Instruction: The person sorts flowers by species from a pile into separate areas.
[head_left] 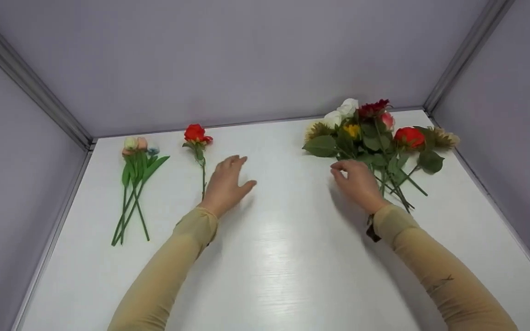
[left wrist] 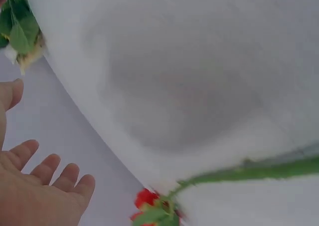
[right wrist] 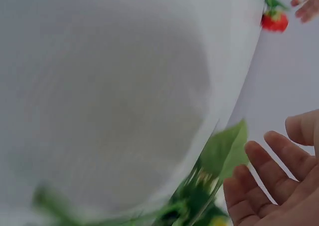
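My left hand [head_left: 228, 185] is held over the table just right of a single red flower [head_left: 196, 134], its fingers loosely spread and holding nothing. That flower lies with its bloom toward the back wall; its green stem [left wrist: 259, 171] crosses the lower part of the left wrist view. Close to the left edge of the large flower pile [head_left: 371, 138], my right hand [head_left: 359, 183] has relaxed fingers with nothing between them. White, dark red, red, pink and yellow blooms make up the pile. In the right wrist view a green leaf [right wrist: 232, 148] shows beside the right fingertips.
Several pale tulips [head_left: 137, 149] lie on the far left, their stems crossing toward the front. The white table [head_left: 274, 266] is enclosed by a back wall [head_left: 256, 59] and side walls. Stems from the right pile point toward the front.
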